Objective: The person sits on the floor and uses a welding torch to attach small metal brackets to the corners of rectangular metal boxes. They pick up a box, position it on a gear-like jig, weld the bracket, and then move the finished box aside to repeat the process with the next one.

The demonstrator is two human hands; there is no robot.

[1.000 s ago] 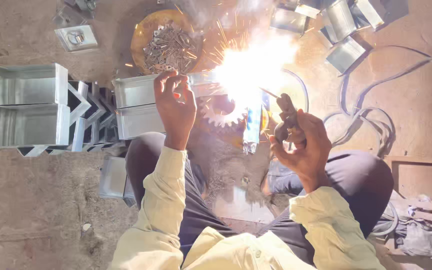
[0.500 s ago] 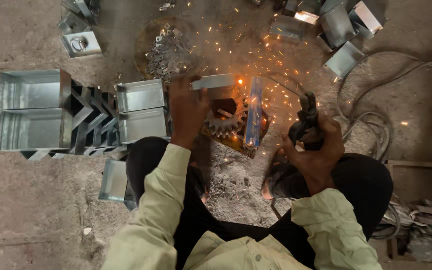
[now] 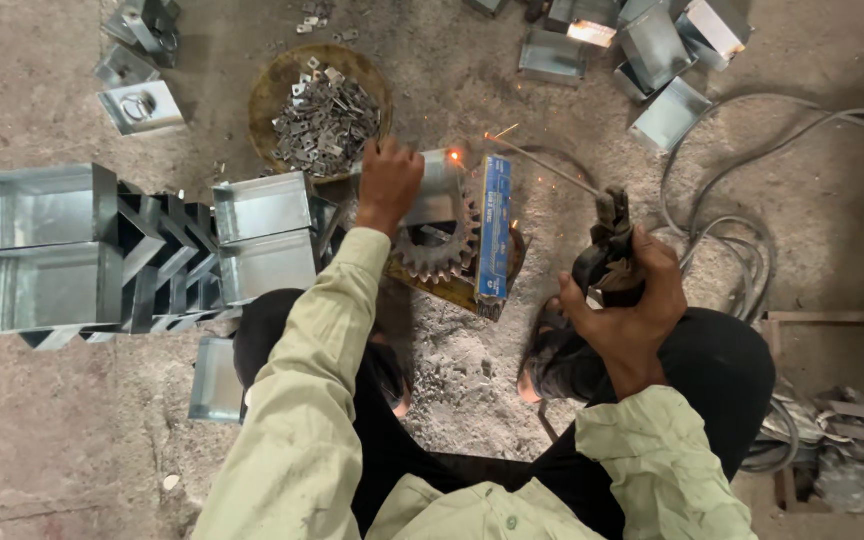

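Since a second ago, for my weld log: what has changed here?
The bright arc glare has died to a small glow and few sparks; the right hand has drawn the electrode holder back. The left hand stays on the metal box over the gear.

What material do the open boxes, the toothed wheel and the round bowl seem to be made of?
Open boxes: thin sheet metal, probably galvanised steel; dull grey sheen, folded walls.
Toothed wheel: heavy steel or iron; dark, rusty teeth.
Round bowl: likely metal; brownish and rusty, though dirt leaves this uncertain.
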